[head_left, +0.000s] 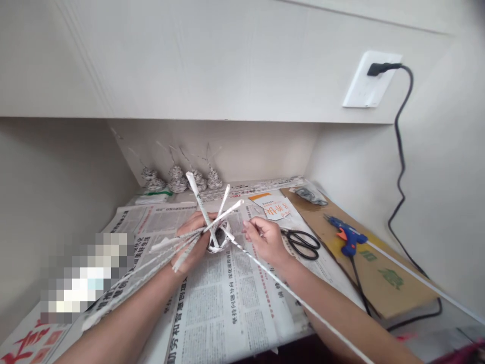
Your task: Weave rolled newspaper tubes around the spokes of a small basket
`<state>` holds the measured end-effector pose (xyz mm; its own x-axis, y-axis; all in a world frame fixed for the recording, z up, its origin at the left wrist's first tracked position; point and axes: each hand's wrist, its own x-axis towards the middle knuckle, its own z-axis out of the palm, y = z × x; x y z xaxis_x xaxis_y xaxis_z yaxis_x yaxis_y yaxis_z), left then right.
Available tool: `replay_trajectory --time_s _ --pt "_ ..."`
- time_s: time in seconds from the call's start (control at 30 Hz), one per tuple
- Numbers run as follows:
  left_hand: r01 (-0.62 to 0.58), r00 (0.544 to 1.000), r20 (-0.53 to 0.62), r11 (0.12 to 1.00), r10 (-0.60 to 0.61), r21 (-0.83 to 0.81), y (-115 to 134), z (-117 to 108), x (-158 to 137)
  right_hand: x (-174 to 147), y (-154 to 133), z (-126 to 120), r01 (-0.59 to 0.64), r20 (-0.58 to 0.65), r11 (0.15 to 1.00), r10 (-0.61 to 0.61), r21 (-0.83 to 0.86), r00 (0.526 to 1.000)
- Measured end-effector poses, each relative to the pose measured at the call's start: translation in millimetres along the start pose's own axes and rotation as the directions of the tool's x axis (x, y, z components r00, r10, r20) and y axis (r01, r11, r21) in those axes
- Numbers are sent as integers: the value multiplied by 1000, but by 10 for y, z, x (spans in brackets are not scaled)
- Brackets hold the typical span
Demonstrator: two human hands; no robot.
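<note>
A small round woven paper piece (220, 245) stands over the newspaper, with rolled paper strips (200, 199) sticking out in several directions. My left hand (193, 227) is closed around its left side; the strips partly cover my fingers. One long rolled strip (288, 288) runs from the piece to the lower right, passing over my right forearm. Just right of the piece, my right hand (265, 237) is held with fingers curled and thumb against them. Whether anything is pinched there cannot be made out.
Newspaper (204, 323) covers the tabletop. Black-handled scissors (303, 242) lie beside my right hand. Farther right, a blue glue gun (346, 235) rests on cardboard (397, 283), its cord trailing. Several woven paper gourds (177, 178) stand at the back, near a bundle of paper rolls (257, 187).
</note>
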<state>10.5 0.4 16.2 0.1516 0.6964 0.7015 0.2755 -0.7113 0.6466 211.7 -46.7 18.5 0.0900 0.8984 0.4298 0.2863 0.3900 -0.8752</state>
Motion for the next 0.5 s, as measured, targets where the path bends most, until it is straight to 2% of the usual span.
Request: replay_trajectory --time_s 0.17,0.27,0.37,0.43,0.5 --pt "-69 990 124 998 69 -10 20 -17 -11 -20 71 -111 -148 19 983 147 105 989" --pt "-80 995 57 996 82 -36 -16 5 -14 -132 118 -266 -250 28 965 249 74 968" --pt "69 997 31 994 -67 -90 -102 19 19 -253 174 -414 -283 5 958 283 34 959" --pt "171 983 -49 975 -179 -143 -162 -1 67 -293 200 -487 -293 11 956 293 30 956" --pt "200 968 -124 970 -217 -136 -201 -43 126 -292 210 -533 -283 37 959 283 -17 958"
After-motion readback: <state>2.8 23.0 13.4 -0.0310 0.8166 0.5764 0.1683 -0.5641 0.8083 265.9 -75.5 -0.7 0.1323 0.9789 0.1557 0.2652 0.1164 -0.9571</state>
